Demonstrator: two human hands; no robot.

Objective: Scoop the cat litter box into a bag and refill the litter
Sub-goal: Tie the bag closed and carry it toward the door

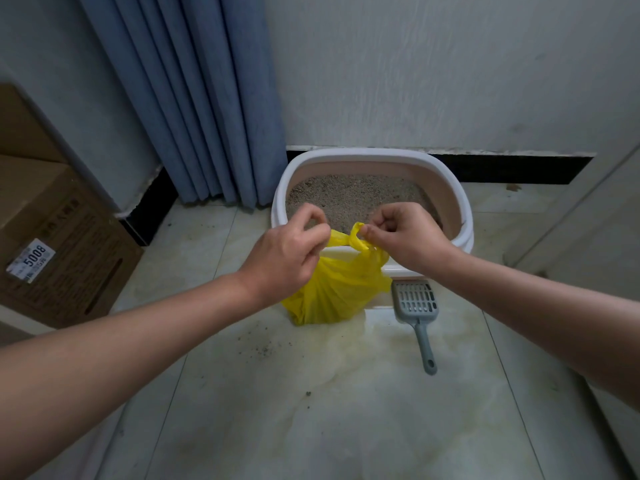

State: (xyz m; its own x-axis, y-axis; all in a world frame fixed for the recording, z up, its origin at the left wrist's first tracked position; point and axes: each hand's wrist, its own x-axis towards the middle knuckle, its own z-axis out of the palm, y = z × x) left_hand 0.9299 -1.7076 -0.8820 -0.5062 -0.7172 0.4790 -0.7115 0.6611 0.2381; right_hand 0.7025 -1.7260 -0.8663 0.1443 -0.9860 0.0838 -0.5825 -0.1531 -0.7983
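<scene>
A yellow plastic bag stands on the floor against the front of the white litter box, bulging at the bottom. My left hand pinches one bag handle at the left, its fingers curled. My right hand pinches the other handle, which sticks up as a twisted yellow loop between the hands. The box holds grey-beige litter. A grey slotted scoop lies on the floor right of the bag, handle toward me.
A blue curtain hangs left of the box against the white wall. Stacked cardboard boxes stand at the far left. Litter crumbs and a yellowish stain mark the pale tiles. A white panel edge runs along the right.
</scene>
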